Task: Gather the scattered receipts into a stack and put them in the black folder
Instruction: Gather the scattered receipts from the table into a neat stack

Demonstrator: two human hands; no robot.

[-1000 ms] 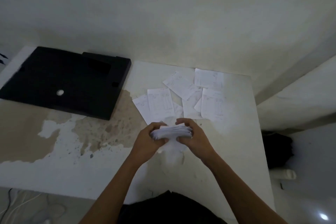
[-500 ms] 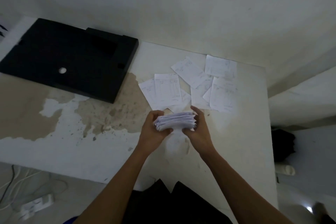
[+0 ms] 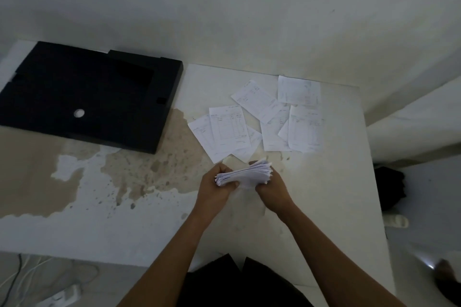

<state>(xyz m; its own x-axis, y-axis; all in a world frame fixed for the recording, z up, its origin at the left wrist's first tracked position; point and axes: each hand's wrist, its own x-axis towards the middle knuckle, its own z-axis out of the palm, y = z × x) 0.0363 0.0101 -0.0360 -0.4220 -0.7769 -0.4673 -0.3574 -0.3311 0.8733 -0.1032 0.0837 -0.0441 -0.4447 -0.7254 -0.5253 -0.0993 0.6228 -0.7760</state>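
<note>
A: Where are the hands?

B: Both are out over the counter (image 3: pixel 324 207), near its front edge and right of centre, forearms converging from the near side. The left hand (image 3: pixel 214 188) has its fingers curled around the left end of a stack of receipts (image 3: pixel 245 173), thumb on the near side. The right hand (image 3: pixel 273 190) pinches the right end, fingers wrapped behind. The stack sits tilted, right end higher, its edges ragged and fanned.

A: And the loose ones?

B: Loose receipts (image 3: pixel 229 129) lie flat on the counter just beyond the hands, overlapping in two clusters. I count about seven, though the overlaps make it uncertain.

A: The folder?

B: One black folder (image 3: pixel 87 97) lies flat at the far left, well apart from the hands, with a small pale round spot on its cover. A brown stain (image 3: pixel 154 167) spreads on the counter between it and the receipts.
</note>
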